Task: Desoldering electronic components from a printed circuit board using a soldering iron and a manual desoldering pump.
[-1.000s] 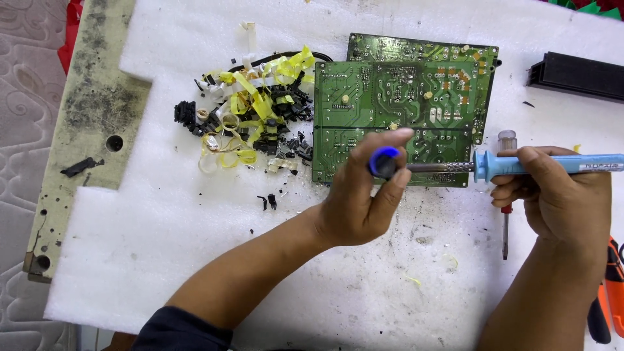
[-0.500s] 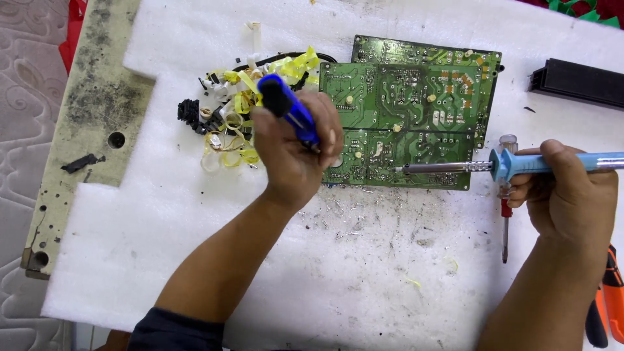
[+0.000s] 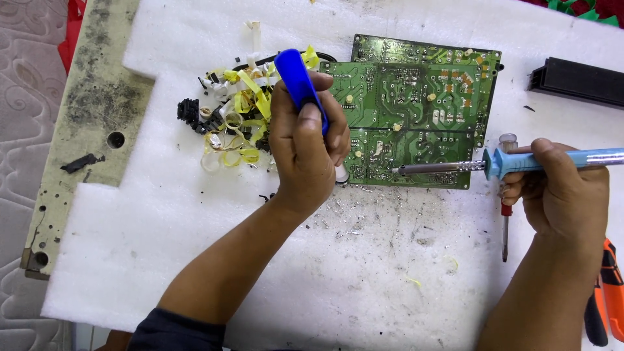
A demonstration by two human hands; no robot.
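Head view looks down on a white foam sheet (image 3: 195, 247) with a green circuit board (image 3: 416, 117) lying on it, solder side up. Left hand (image 3: 305, 153) is closed in a fist around a blue solder sucker (image 3: 299, 81), thumb along its top; the tool stands nearly upright with its white tip (image 3: 340, 174) at the board's lower left edge. Right hand (image 3: 562, 192) has its fingers wrapped around the light blue handle of a soldering iron (image 3: 500, 164), whose metal tip rests on the board near its bottom edge. A red-handled screwdriver (image 3: 505, 214) lies on the foam just beside that hand. Left of the board sits a pile of yellow and black scraps (image 3: 234, 123). A black bar (image 3: 575, 81) lies at the upper right, and orange pliers (image 3: 608, 286) show at the right edge.
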